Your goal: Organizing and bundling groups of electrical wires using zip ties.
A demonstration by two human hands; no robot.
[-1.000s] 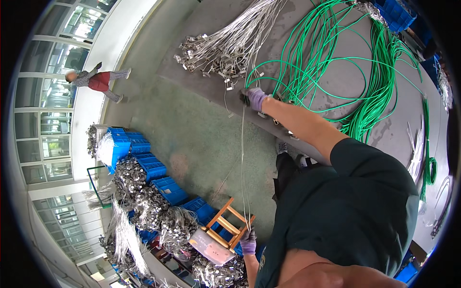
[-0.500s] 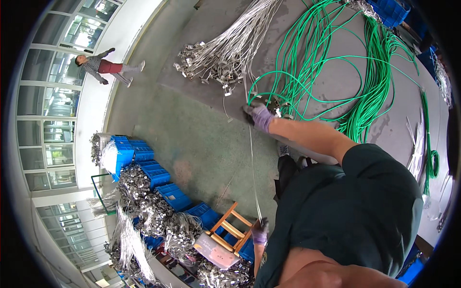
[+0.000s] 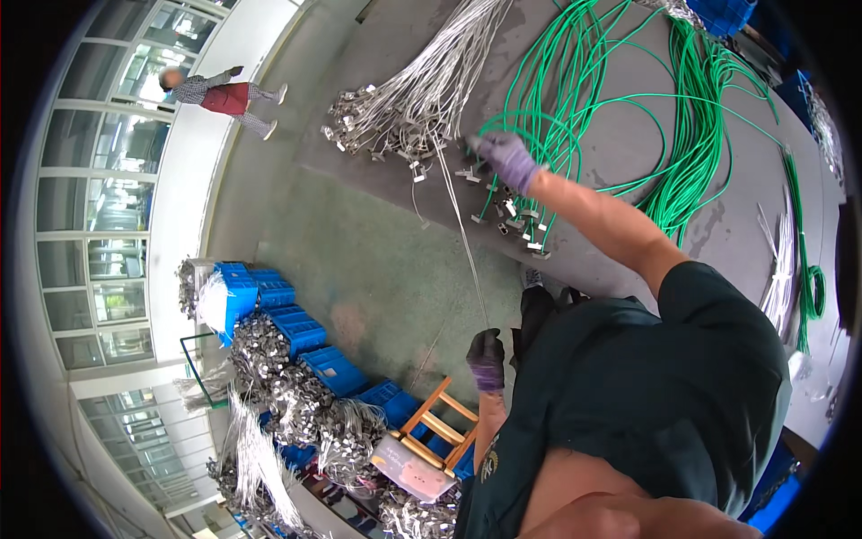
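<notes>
My left hand (image 3: 487, 361), in a purple glove with dark fingertips, is closed on the lower end of a thin white cable (image 3: 465, 235). That cable stretches taut up to the edge of a white cable bundle (image 3: 422, 85) with metal connectors on the table. My right hand (image 3: 507, 160), gloved alike, hovers over the table beside a loop of green cable (image 3: 539, 115). Its fingers are smeared by motion, so whether they hold anything cannot be made out. Several small connectors (image 3: 521, 220) on green cable ends lie just below it.
The grey table (image 3: 355, 180) carries a thick green cable bundle (image 3: 696, 171) and white strands (image 3: 779, 260) at right. Blue crates (image 3: 332, 370), heaped connector cables (image 3: 296, 400) and a wooden stool (image 3: 435, 431) stand on the floor at lower left. A person (image 3: 224, 97) walks by the windows.
My right hand has come off the white cable and moved up and right, over the green loop. My left hand has risen with the cable end. The connectors near the table edge are now uncovered.
</notes>
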